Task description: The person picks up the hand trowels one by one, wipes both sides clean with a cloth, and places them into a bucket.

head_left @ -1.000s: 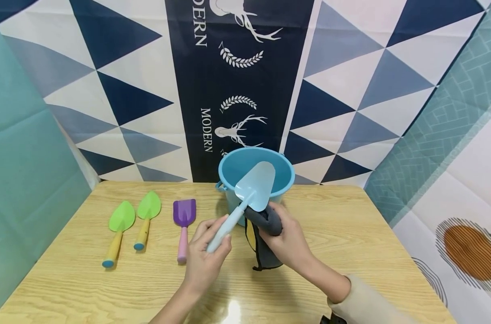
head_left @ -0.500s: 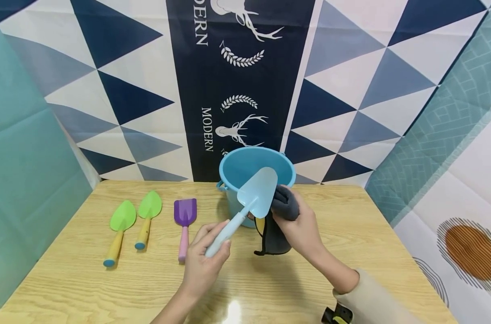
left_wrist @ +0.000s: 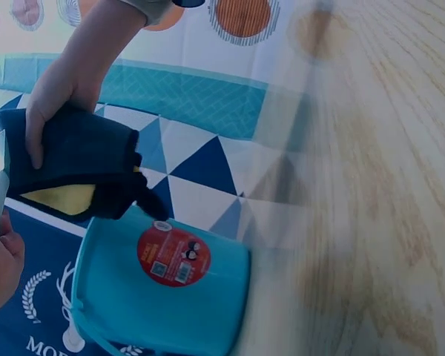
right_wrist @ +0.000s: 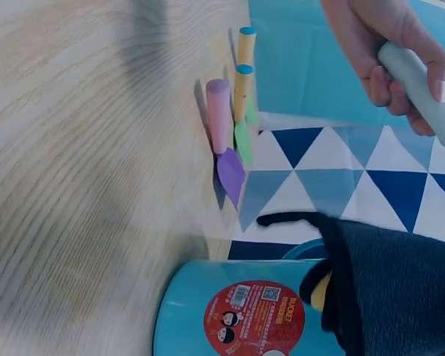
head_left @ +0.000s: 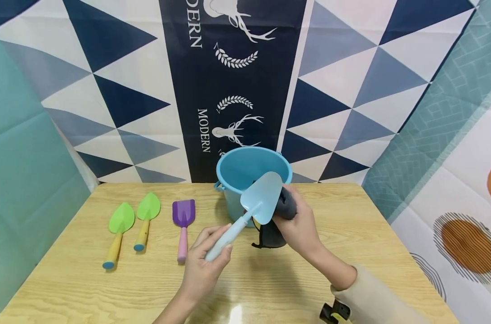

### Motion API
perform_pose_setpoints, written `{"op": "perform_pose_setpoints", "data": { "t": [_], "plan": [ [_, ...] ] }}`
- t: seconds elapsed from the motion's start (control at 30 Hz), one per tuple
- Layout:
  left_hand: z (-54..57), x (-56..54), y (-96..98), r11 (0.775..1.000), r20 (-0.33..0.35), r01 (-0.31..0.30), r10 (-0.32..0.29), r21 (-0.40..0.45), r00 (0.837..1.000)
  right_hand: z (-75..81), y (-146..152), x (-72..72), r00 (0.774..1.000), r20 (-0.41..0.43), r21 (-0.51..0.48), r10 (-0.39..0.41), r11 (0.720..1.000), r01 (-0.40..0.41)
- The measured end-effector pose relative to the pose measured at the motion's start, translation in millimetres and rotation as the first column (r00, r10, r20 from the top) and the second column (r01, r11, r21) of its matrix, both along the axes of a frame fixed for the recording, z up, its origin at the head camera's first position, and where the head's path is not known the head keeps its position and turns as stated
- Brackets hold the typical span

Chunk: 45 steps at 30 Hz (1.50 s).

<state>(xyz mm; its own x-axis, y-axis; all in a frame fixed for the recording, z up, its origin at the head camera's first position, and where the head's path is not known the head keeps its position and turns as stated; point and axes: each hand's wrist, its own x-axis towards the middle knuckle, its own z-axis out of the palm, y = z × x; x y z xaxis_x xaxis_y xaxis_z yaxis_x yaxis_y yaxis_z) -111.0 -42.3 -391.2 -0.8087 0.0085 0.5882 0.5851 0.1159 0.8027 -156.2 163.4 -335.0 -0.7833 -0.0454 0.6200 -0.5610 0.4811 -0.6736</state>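
My left hand (head_left: 202, 272) grips the handle of a light blue toy trowel (head_left: 263, 194), its blade pointing up and to the right. My right hand (head_left: 301, 220) holds a folded dark grey cloth (head_left: 272, 236) with black edging at the blade's right edge. In the left wrist view a yellow patch shows on the cloth (left_wrist: 74, 159), and a loose corner hangs from it. Part of the cloth is hidden behind the blade. Beyond both hands a blue bucket (head_left: 232, 202) stands upright on the table, and the blade overlaps its rim in the head view.
To the left on the wooden table (head_left: 120, 297) lie two green trowels with yellow handles, one nearer (head_left: 122, 218) and one farther (head_left: 149, 207). Beside them is a purple shovel (head_left: 184, 213) with a pink handle. Patterned cloth (head_left: 136, 99) hangs behind the table.
The right hand has carried the cloth from below the blade to its right edge, then slightly upward. The trowel blade has shifted a little right and down; the left hand still grips its handle.
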Motion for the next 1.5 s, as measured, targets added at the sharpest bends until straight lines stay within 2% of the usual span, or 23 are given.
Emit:
{"op": "perform_pose_setpoints", "data": {
  "t": [0.1, 0.23, 0.53, 0.67, 0.87, 0.93, 1.1, 1.17, 1.5],
  "plan": [
    [0.6, 0.5, -1.6, 1.000, -0.004, 0.003, -0.003, 0.016, 1.000, -3.5, -1.4, 0.6, 0.992, -0.129, 0.090, -0.002, 0.996, 0.013],
    [1.5, 1.0, -3.1, 1.000, -0.016, 0.017, -0.017, 0.023, 1.000, -7.1, -1.9, 1.1, 0.963, -0.269, 0.192, 0.030, 0.981, 0.023],
    [5.4, 2.6, -2.2, 0.999, -0.053, 0.002, -0.001, 0.032, 0.999, -9.3, -1.3, 1.1, 0.895, -0.434, 0.342, 0.101, 0.938, 0.060],
    [7.6, 2.0, -2.3, 0.999, -0.066, -0.014, 0.016, 0.041, 0.998, -10.7, 1.0, 2.9, 0.878, -0.458, 0.386, 0.137, 0.920, 0.058],
    [6.9, -1.4, -5.7, 0.998, -0.050, -0.044, 0.046, 0.035, 0.998, -15.3, 6.4, 7.4, 0.877, -0.451, 0.416, 0.166, 0.908, 0.042],
    [6.3, -2.7, -7.0, 0.997, -0.036, -0.073, 0.074, 0.023, 0.997, -15.5, 7.0, 8.7, 0.878, -0.449, 0.420, 0.167, 0.906, 0.042],
    [6.9, -6.1, -11.5, 0.990, 0.045, -0.143, 0.143, -0.005, 0.989, -15.5, 9.0, 8.7, 0.862, -0.485, 0.431, 0.148, 0.898, 0.088],
    [6.9, -7.6, -13.9, 0.989, 0.080, -0.145, 0.145, -0.005, 0.986, -16.1, 10.8, 8.9, 0.858, -0.494, 0.441, 0.143, 0.891, 0.105],
    [5.0, -13.9, -26.9, 0.991, 0.191, -0.131, 0.135, -0.031, 0.972, -23.4, 24.7, 6.4, 0.875, -0.463, 0.526, 0.139, 0.838, 0.145]
  ]
}}
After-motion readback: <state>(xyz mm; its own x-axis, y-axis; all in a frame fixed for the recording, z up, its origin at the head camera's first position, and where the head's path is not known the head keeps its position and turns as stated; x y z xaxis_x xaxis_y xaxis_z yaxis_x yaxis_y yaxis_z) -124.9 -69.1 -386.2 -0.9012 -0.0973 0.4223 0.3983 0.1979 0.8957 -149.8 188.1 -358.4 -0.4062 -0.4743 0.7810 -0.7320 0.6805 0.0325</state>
